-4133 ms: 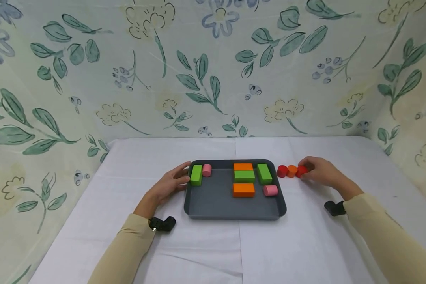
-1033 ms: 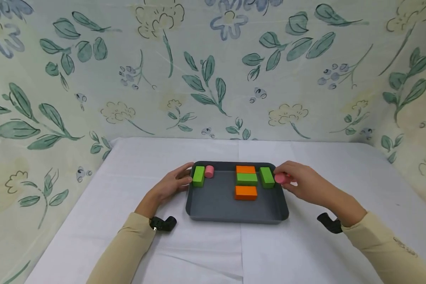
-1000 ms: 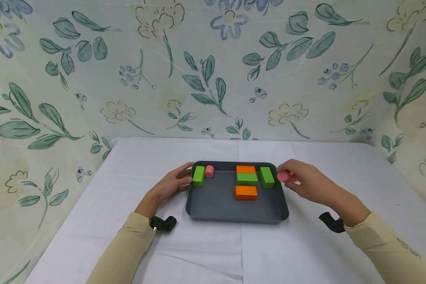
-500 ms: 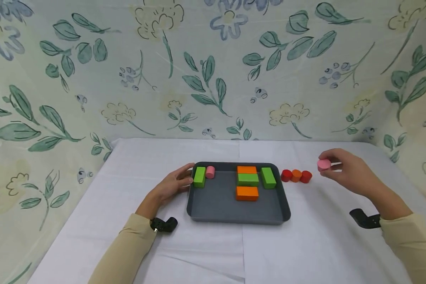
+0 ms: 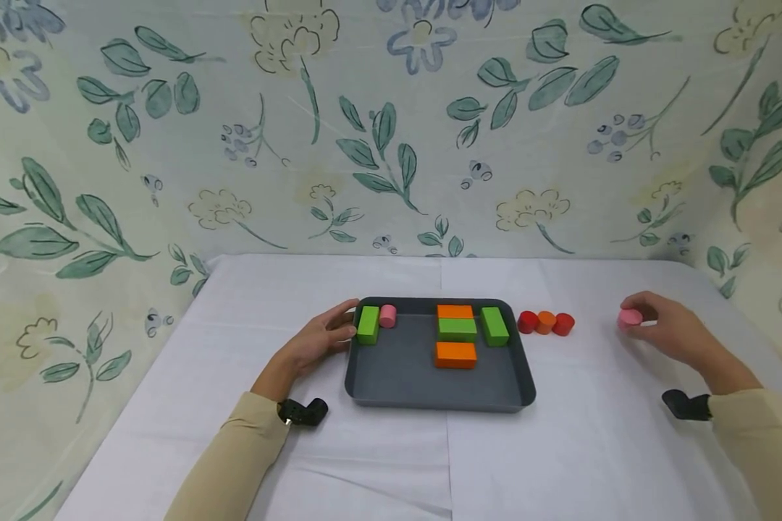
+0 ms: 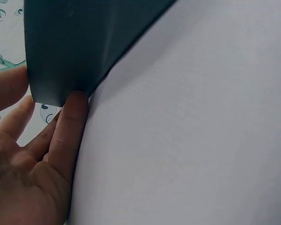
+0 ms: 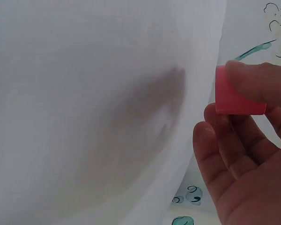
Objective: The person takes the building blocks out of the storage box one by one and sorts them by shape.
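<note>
Clearly, the right hand [image 5: 671, 333] is pinching a pink cylinder [image 5: 629, 318] well out to the right of the gray tray [image 5: 423, 391], over the white-covered bench [image 5: 534, 470]; whether its lower end is touching the cloth, I cannot tell. Thumb and fingers are pressing on opposite sides of the curved wall, leaving the flat top bare. Between that hand and the tray, a row of two red cylinders [image 5: 563, 324] and one orange cylinder [image 5: 546, 323] is standing just beside the tray's right wall. The left hand [image 5: 313, 344] is resting its extended fingers against the tray's left wall, thus probably steadying it. Inside the tray, three green blocks [image 5: 494, 325], two orange blocks [image 5: 456, 355] and another pink cylinder [image 5: 387, 315] are lying. As for handling, the piece out to the tray's right is looking light, stiff and hardly fragile, its smooth side perhaps a little slippery and likely to roll if laid down. Gripping it midway round that curved wall, with the ends left free, is probably the surest hold for keeping it upright, away from the tray's row of neighbors.
</note>
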A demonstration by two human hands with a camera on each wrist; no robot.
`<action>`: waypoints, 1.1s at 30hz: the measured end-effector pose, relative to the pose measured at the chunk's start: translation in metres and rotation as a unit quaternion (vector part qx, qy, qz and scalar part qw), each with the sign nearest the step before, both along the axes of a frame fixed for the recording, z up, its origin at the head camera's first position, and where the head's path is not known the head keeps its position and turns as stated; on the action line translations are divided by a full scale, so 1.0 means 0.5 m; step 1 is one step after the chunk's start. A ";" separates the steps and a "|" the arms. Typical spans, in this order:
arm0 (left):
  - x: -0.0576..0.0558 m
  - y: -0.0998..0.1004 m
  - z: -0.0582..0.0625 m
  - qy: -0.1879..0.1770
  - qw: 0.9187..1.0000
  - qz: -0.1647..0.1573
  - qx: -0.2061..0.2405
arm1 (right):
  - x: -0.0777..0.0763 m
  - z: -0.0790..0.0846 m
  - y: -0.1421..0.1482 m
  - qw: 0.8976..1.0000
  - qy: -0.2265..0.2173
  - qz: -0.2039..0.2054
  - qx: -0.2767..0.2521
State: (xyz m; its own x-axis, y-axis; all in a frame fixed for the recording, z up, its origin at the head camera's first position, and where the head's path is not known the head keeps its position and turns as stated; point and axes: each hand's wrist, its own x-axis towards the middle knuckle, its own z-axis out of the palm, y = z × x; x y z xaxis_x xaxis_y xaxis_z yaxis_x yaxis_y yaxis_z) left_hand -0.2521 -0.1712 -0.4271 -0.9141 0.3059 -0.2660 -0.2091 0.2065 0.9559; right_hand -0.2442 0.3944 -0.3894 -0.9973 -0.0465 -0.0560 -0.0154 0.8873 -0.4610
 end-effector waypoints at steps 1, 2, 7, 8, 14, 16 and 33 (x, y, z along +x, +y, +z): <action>0.000 0.000 0.001 0.002 1.000 -0.003 0.000 | -0.001 -0.004 0.002 1.000 -0.002 0.001 -0.001; 0.000 0.000 0.001 0.004 1.000 -0.005 0.000 | -0.003 -0.008 0.003 1.000 -0.005 0.001 -0.004; 0.002 -0.002 0.004 0.012 1.000 -0.020 0.003 | -0.010 -0.017 -0.005 1.000 -0.025 0.002 -0.013; 0.002 -0.002 0.004 0.011 1.000 -0.020 0.004 | -0.011 -0.018 -0.008 1.000 -0.028 0.002 -0.014; 0.003 -0.001 0.002 0.010 1.000 -0.020 0.008 | -0.015 -0.022 -0.032 0.999 -0.038 0.006 -0.017; 0.003 -0.001 0.001 0.010 1.000 -0.019 0.008 | -0.015 -0.021 -0.042 0.999 -0.043 0.010 -0.017; 0.003 -0.003 0.004 0.005 1.000 -0.009 0.006 | -0.023 -0.024 -0.093 0.998 -0.051 0.016 -0.025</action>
